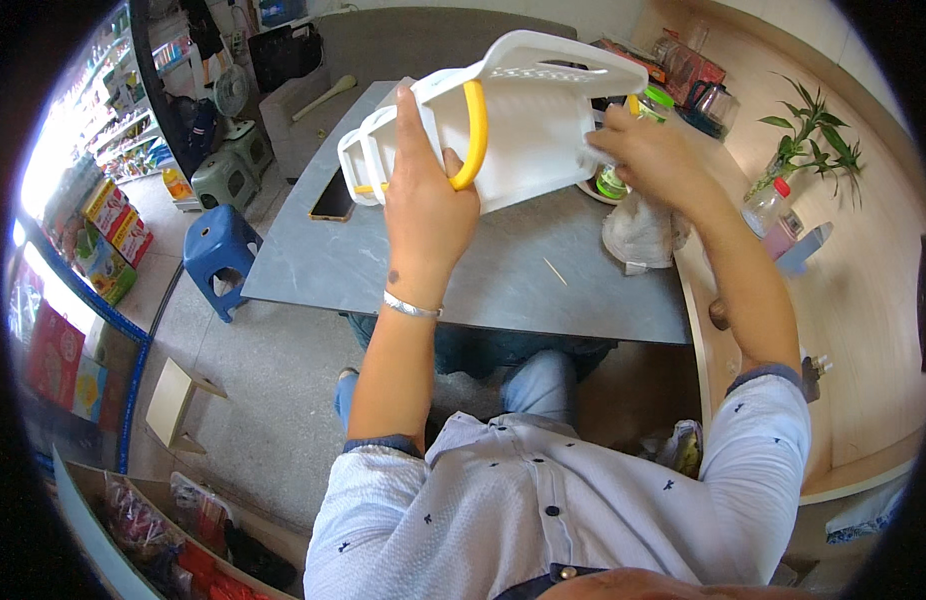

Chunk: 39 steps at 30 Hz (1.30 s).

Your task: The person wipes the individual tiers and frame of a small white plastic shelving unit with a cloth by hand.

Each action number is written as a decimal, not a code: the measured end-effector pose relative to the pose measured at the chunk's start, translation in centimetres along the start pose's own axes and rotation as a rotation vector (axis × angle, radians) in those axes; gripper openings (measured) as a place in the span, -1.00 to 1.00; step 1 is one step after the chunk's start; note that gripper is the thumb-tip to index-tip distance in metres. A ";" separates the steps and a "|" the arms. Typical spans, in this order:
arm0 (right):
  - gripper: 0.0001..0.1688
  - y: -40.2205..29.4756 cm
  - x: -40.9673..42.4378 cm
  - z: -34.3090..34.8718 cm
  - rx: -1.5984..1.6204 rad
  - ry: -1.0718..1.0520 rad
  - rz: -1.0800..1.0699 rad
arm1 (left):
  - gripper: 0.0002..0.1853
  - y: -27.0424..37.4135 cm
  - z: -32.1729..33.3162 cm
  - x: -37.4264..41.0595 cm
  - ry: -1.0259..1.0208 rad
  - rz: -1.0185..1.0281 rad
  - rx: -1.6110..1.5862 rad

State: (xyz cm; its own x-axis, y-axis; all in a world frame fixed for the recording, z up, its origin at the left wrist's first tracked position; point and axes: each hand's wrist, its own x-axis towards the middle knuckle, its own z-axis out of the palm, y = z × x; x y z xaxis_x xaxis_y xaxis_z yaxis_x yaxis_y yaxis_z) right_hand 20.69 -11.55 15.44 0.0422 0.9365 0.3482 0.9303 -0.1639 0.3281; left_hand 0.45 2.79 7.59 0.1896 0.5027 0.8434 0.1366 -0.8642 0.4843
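My left hand [431, 195] grips a white plastic rack [534, 139] with a yellow curved handle [474, 135], lifted above the grey table. The rack is tipped on its side, with a slotted panel along its upper edge. My right hand [646, 154] is at the rack's right end, blurred, its fingers curled. Whether it holds something there I cannot tell. Below the right forearm, a crumpled whitish cloth [639, 236] lies on the table [500, 277]. A green-labelled jar [611, 182] shows partly behind the right hand.
A phone [333, 199] and a thin wooden stick [555, 271] lie on the table. On the wooden counter [845, 300] at right stand a potted plant [815, 131], a red-capped bottle [767, 206] and a glass pot [710, 109]. A blue stool [219, 247] is left of the table.
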 end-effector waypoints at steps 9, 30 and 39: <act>-0.67 -1.4 2.0 4.1 0.031 -0.427 0.041 | -0.20 0.0 1.0 -2.1 -0.007 -0.020 -0.069; -0.84 -2.4 -4.6 3.2 -0.156 0.137 0.110 | -0.29 0.4 1.2 -4.1 -0.013 -0.060 -0.096; -0.71 -1.8 -3.2 7.4 0.359 -0.271 0.170 | -0.24 2.0 2.7 -6.1 -0.079 -0.064 -0.216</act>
State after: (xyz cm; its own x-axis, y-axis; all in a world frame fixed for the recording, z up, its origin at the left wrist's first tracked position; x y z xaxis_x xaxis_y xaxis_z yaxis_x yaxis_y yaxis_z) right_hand 21.54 -11.95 7.20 0.2540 0.9606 0.1133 0.9669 -0.2493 -0.0542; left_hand 2.15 -1.90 2.78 0.2644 0.5493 0.7927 -0.0586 -0.8113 0.5817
